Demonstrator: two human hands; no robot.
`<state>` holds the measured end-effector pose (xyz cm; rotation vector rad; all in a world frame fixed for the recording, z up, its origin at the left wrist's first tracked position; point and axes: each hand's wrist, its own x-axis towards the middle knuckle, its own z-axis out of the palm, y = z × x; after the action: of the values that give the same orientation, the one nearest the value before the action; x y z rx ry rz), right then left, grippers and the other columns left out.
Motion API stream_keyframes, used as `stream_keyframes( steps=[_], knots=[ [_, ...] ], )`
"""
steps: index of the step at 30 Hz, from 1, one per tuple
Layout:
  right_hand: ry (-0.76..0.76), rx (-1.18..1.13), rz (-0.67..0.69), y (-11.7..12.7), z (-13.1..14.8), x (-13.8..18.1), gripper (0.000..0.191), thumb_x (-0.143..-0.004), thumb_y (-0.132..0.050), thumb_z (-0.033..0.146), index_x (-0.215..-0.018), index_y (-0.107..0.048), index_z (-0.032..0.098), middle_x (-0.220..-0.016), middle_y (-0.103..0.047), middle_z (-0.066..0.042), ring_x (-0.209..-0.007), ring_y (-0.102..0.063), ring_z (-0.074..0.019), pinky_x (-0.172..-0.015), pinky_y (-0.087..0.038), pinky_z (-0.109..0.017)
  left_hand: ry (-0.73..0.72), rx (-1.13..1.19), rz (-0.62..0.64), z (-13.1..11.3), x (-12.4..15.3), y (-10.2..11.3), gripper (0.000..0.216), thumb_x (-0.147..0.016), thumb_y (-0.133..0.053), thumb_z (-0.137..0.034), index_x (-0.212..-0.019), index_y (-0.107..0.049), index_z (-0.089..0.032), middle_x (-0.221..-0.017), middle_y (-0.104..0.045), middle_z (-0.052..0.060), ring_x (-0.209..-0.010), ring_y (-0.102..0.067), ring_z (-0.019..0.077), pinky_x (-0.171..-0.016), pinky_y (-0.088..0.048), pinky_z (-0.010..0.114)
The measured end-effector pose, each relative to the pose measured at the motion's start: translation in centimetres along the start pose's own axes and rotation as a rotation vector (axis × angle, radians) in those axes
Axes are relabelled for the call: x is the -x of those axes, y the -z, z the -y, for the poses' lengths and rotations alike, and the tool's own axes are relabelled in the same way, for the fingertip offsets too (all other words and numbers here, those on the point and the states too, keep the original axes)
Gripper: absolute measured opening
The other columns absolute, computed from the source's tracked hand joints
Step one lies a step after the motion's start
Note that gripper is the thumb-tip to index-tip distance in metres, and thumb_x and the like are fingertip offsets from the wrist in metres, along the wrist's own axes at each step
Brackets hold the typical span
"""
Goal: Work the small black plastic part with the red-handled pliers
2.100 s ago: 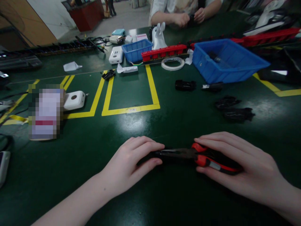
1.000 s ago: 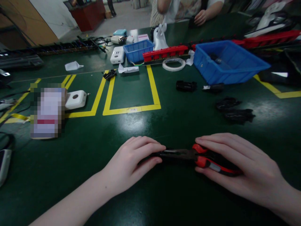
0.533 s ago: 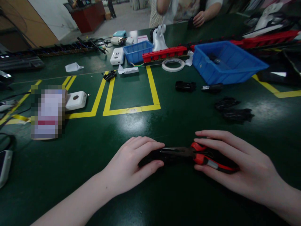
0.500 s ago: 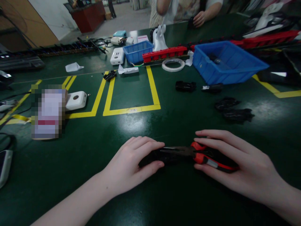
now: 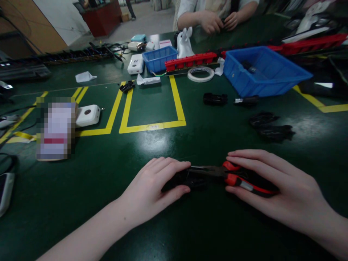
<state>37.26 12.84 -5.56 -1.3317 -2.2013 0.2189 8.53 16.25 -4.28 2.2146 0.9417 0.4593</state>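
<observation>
My right hand (image 5: pixel 274 192) is wrapped over the red and black handles of a pair of pliers (image 5: pixel 233 178) lying low over the green table (image 5: pixel 168 224). The dark jaws point left into a small black part (image 5: pixel 187 180). My left hand (image 5: pixel 152 190) curls round that black part, thumb below and fingers on top, holding it against the jaws. Most of the part is hidden under my fingers.
Ahead lie loose black parts (image 5: pixel 214 98), black gloves (image 5: pixel 272 127), a large blue bin (image 5: pixel 261 69), a small blue bin (image 5: pixel 159 58), a tape roll (image 5: pixel 200 73), red strips (image 5: pixel 190 59) and white chargers (image 5: pixel 87 115). Another person's hands (image 5: pixel 217 21) work at the far edge.
My hands and the pliers have barely shifted. The person across the table has brought both hands back together on the far edge.
</observation>
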Motion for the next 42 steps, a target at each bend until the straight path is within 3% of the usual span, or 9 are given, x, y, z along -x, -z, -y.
stream_keyframes(
  steps=[10, 19, 26, 33, 42],
  knots=[
    [-0.069, 0.031, -0.021, -0.2, -0.3, 0.0, 0.037, -0.084, -0.067, 0.038, -0.121, -0.063, 0.030, -0.116, -0.067, -0.006, -0.100, -0.068, -0.0296, -0.085, -0.058, -0.049, -0.029, -0.018, 0.012, -0.1, 0.0, 0.0, 0.025, -0.094, -0.057, -0.025, -0.119, -0.061, -0.021, -0.117, -0.064, 0.008, -0.105, -0.061, 0.0218, -0.088, -0.053, 0.039],
    [-0.060, 0.013, -0.008, -0.1, -0.3, 0.1, 0.038, -0.083, -0.068, 0.037, -0.120, -0.063, 0.029, -0.117, -0.067, -0.006, -0.100, -0.068, -0.0284, -0.086, -0.058, -0.048, 0.012, -0.017, 0.021, -0.3, -0.1, 0.1, 0.033, -0.092, -0.059, -0.024, -0.124, -0.055, -0.022, -0.116, -0.064, 0.007, -0.103, -0.061, 0.0218, -0.087, -0.053, 0.039],
    [-0.055, 0.006, -0.021, -0.1, -0.1, 0.1, 0.038, -0.085, -0.066, 0.035, -0.122, -0.062, 0.033, -0.116, -0.067, -0.005, -0.097, -0.069, -0.0282, -0.085, -0.060, -0.048, 0.113, -0.006, -0.086, -0.2, 0.0, 0.0, 0.021, -0.090, -0.062, -0.025, -0.110, -0.058, -0.020, -0.103, -0.064, 0.005, -0.090, -0.061, 0.0191, -0.077, -0.055, 0.035],
    [-0.030, 0.002, -0.011, -0.1, 0.5, 0.3, 0.038, -0.085, -0.066, 0.035, -0.123, -0.061, 0.032, -0.118, -0.066, -0.006, -0.097, -0.069, -0.0274, -0.087, -0.060, -0.047, 0.084, -0.057, -0.120, 0.0, 0.2, -0.4, 0.037, -0.089, -0.066, -0.031, -0.122, -0.053, -0.022, -0.110, -0.062, 0.006, -0.098, -0.061, 0.0212, -0.081, -0.055, 0.036],
    [-0.098, -0.009, -0.019, -0.1, 1.2, 0.7, 0.035, -0.086, -0.065, 0.036, -0.120, -0.062, 0.033, -0.115, -0.066, -0.004, -0.094, -0.070, -0.0269, -0.081, -0.061, -0.043, 0.053, -0.131, -0.148, -0.1, 0.3, -0.5, 0.040, -0.089, -0.067, -0.032, -0.125, -0.050, -0.022, -0.112, -0.062, 0.007, -0.099, -0.061, 0.0212, -0.081, -0.054, 0.036]
  ],
)
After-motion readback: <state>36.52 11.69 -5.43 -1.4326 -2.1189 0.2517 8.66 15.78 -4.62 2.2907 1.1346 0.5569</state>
